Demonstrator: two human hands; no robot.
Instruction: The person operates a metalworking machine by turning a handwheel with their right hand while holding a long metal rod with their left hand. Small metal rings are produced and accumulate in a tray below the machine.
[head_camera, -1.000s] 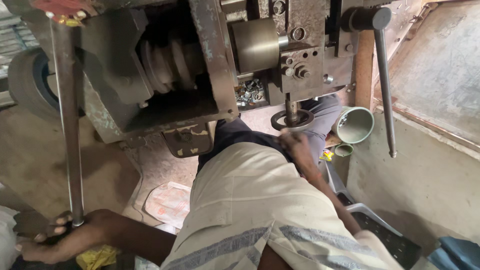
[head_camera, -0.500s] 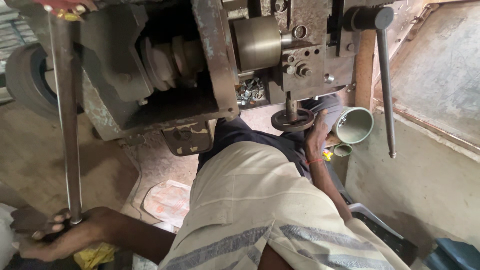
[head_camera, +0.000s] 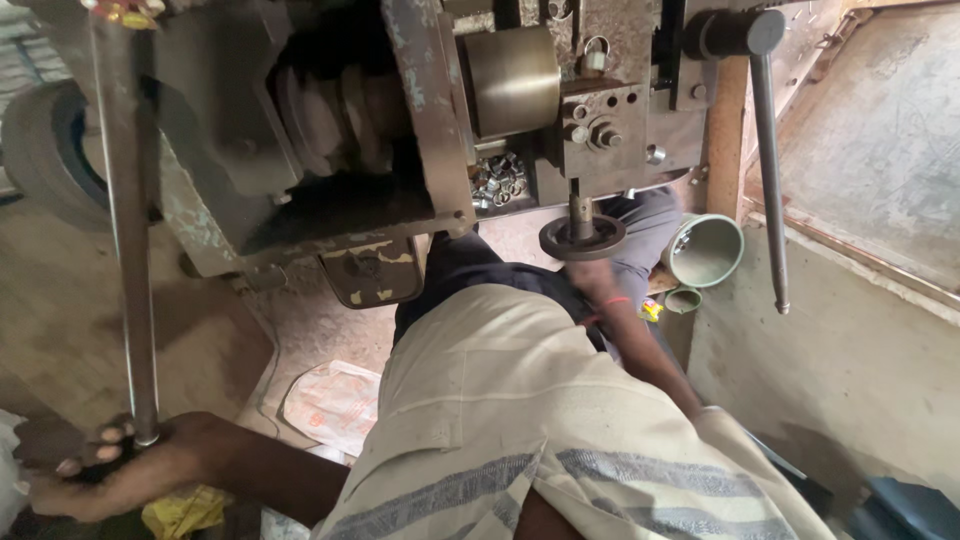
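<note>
Closed tight, left hand, fingers wrapped round the lower end of a long steel lever bar; fingernails showing at the bar's foot. Running from that grip straight up toward 12 o'clock, to a top end with a red and yellow fitting at the upper left of the frame. At 6 o'clock of the hand, a crumpled yellow cloth; at 3 o'clock, on the floor, a pale plastic bag.

Right hand reaching up under the press, just below a round dark die disc on a short vertical spindle; a red thread band at the wrist. Cannot tell how far open this grip is, nor whether anything sits in it: fingers blurred and partly hidden by the disc.

Above the disc, at 12 o'clock, the grey machine head with bolts and a brass-coloured cylinder. At 10 o'clock of the disc, a heap of small metal rings in a recess of the frame. At 3 o'clock, a pale green cup lying on its side, mouth toward the camera, with a smaller green cap just beneath. Farther toward 3 o'clock, a second thin handle rod hanging down from a black knob. At 9 o'clock of the whole machine, a dark rubber wheel.
</note>
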